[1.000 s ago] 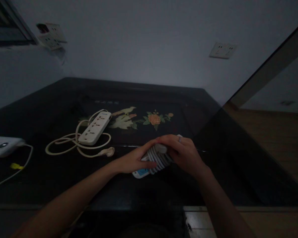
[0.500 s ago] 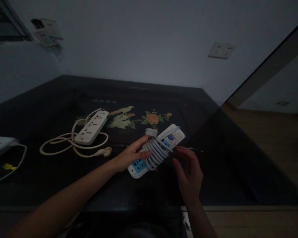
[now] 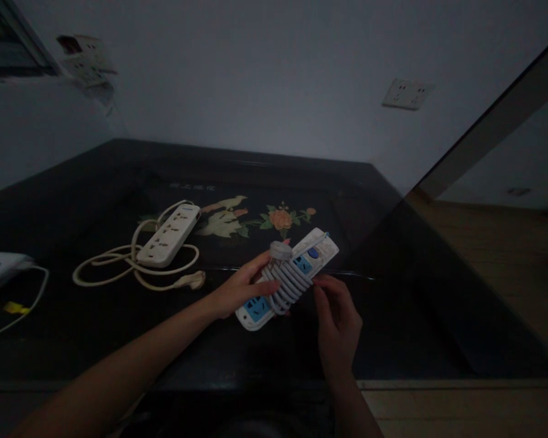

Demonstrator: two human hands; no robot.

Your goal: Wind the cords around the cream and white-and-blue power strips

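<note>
Right grip (image 3: 340,316) nearer, pinching coiled grey cord (image 3: 291,288); left grip (image 3: 240,292) closed round white strip (image 3: 321,248)

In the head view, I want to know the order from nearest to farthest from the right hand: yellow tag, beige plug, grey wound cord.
1. Grey wound cord: beside the fingers of the right hand, to their left.
2. Beige plug: on the table, further left.
3. Yellow tag: far left.
</note>
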